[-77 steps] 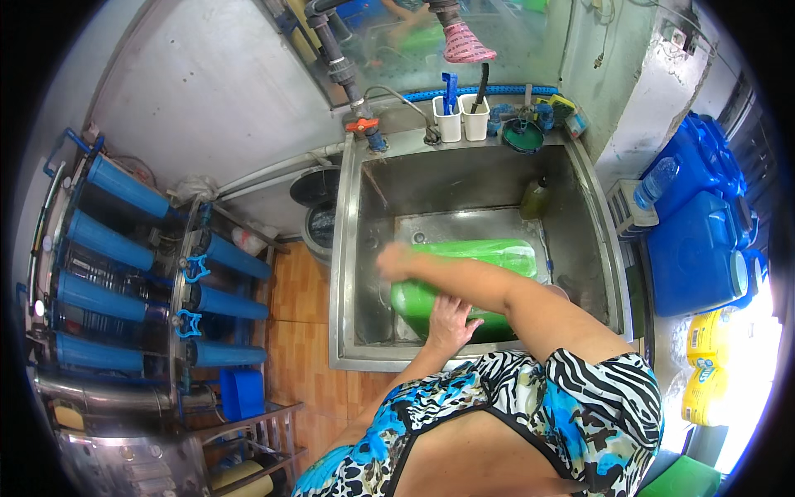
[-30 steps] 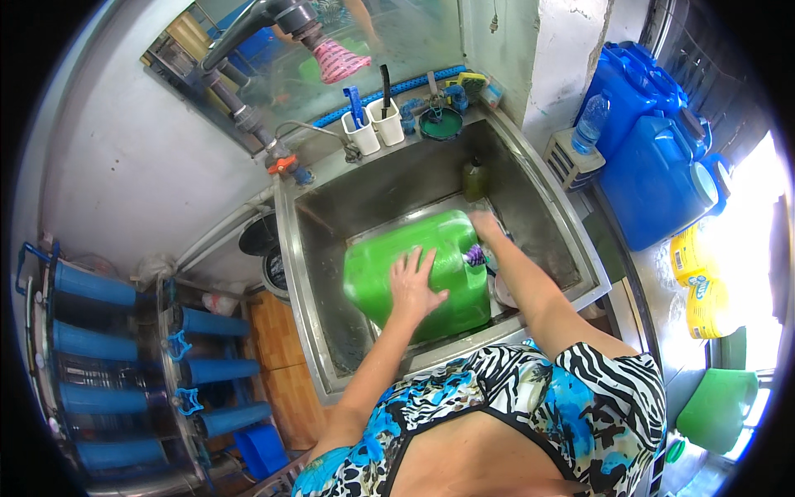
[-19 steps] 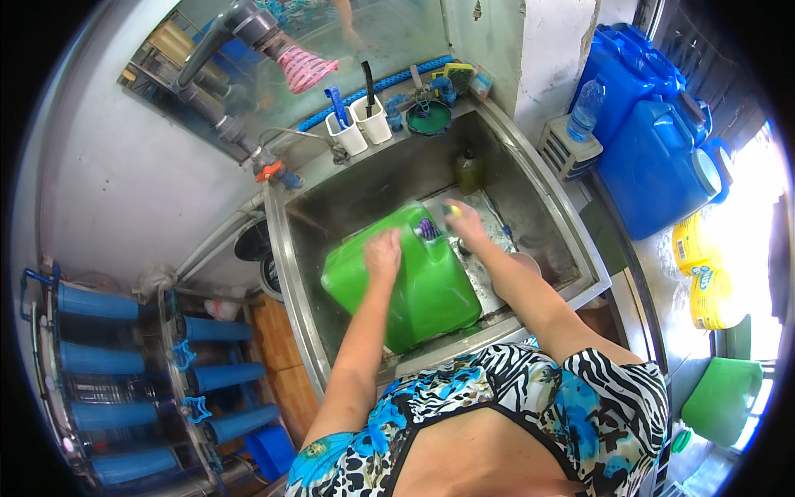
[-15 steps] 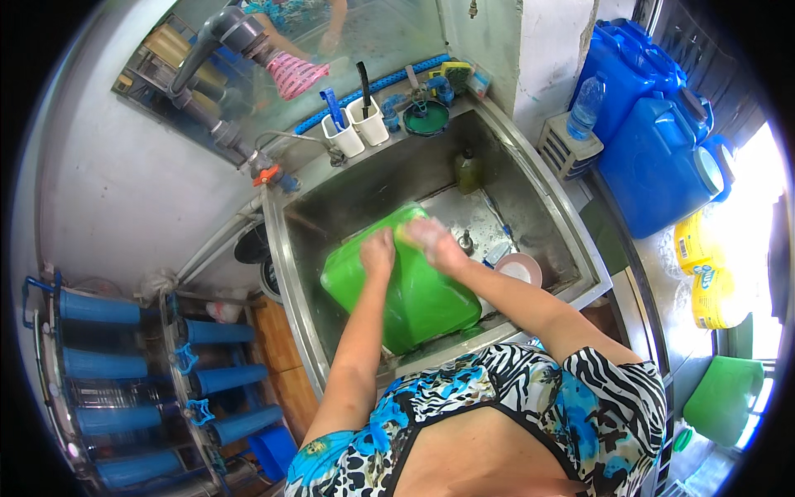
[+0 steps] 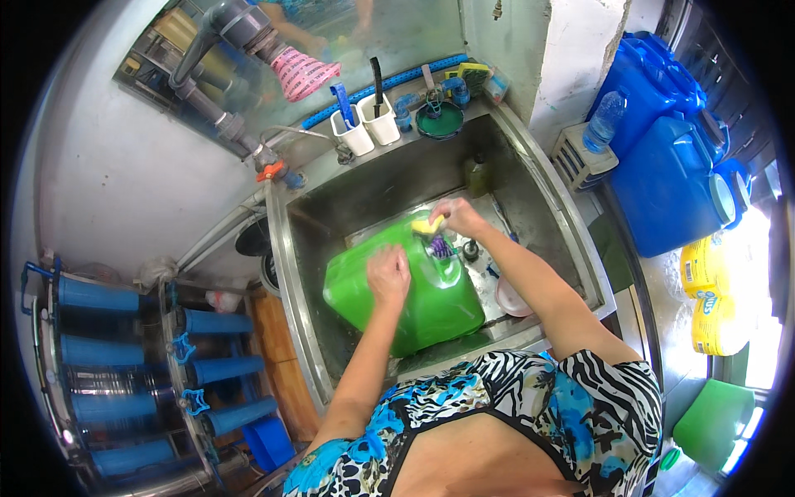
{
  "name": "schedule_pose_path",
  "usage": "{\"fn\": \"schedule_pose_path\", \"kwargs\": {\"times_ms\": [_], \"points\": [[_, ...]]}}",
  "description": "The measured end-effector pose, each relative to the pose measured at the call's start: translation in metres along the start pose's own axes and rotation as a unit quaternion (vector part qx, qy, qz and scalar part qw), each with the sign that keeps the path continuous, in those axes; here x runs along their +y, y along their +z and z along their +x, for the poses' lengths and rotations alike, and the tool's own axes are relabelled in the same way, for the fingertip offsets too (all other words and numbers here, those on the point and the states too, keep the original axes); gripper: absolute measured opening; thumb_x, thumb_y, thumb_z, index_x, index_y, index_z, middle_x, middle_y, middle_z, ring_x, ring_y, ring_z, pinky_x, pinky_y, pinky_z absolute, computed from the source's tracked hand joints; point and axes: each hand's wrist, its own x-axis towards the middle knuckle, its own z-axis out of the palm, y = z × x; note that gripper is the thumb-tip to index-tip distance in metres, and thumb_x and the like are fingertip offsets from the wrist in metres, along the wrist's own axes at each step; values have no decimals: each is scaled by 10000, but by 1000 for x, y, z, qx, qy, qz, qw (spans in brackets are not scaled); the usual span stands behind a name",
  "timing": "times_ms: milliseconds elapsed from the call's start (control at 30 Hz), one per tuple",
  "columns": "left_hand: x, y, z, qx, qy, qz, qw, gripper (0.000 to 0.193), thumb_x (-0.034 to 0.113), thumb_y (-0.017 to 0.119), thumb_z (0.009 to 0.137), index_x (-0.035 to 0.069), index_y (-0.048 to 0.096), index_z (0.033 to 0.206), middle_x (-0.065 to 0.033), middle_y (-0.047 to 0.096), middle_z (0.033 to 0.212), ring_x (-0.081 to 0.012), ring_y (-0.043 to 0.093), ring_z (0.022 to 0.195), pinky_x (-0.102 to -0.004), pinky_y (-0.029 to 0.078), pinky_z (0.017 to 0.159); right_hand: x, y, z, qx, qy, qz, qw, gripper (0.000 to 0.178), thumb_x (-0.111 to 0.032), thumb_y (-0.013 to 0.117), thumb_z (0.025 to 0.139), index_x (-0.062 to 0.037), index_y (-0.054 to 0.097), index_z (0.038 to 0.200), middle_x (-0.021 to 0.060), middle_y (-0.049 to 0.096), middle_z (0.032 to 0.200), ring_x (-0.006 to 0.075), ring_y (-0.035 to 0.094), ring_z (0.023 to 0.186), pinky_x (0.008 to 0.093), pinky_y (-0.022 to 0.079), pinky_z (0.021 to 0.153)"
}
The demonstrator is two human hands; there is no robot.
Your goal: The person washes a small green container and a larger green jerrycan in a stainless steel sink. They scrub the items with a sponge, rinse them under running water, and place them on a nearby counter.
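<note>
A green plastic jerrycan (image 5: 431, 302) lies tilted in the steel sink (image 5: 331, 178), wet with suds in places. My left hand (image 5: 389, 273) is closed on its upper side, fingers curled and slightly blurred. Between the fingertips of my right hand (image 5: 460, 217) is a yellow sponge (image 5: 427, 225), at the jerrycan's far right corner. Just below the sponge shows a purple ridged thing (image 5: 440, 246), whose kind I cannot make out. Beside the jerrycan, a pinkish bowl (image 5: 513, 296) is partly covered by my right forearm.
A bottle of greenish liquid (image 5: 477, 176) stands in the sink's far corner. White holders (image 5: 354, 135) with brushes and a green dish (image 5: 439, 120) line the back ledge. Large blue jerrycans (image 5: 675, 186) stand at the right, and a pipe tap (image 5: 269, 157) at the left.
My right hand, with the sponge, has moved a little right and toward the jerrycan's corner, uncovering the purple thing. My left hand has shifted slightly nearer. The view has shifted a little.
</note>
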Motion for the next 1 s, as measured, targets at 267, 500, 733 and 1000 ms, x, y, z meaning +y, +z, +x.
{"fn": "schedule_pose_path", "kwargs": {"times_ms": [267,500,733,1000], "points": [[-7,8,3,-3,-33,-32,999,155,158,590,888,74,721,890,-148,680,866,-355,630,759,-452,493,713,47,17,-40,-70,128,-104,984,299,-32,698,677,-94,772,960,137,734,942,254,688,840,358,536,791],[-24,24,10,-42,-50,-46,997,196,190,570,916,60,715,891,-170,660,800,-369,622,744,-478,484,711,-3,10,12,246,54,-250,935,196,-60,616,720,-106,738,866,168,658,1008,335,644,951,429,531,873],[-43,38,16,-124,-73,-27,989,295,273,535,955,61,731,1018,-154,716,992,-337,673,892,-428,516,834,-25,79,-93,123,-230,-237,936,246,12,596,756,-60,743,939,168,704,1065,338,668,1005,421,558,869],[-40,41,15,-105,-86,-4,991,284,242,549,935,24,721,995,-169,709,985,-346,664,895,-442,509,837,11,71,-84,-12,47,-236,971,333,30,533,763,-100,715,1009,187,685,1076,379,635,996,435,489,937]]}}
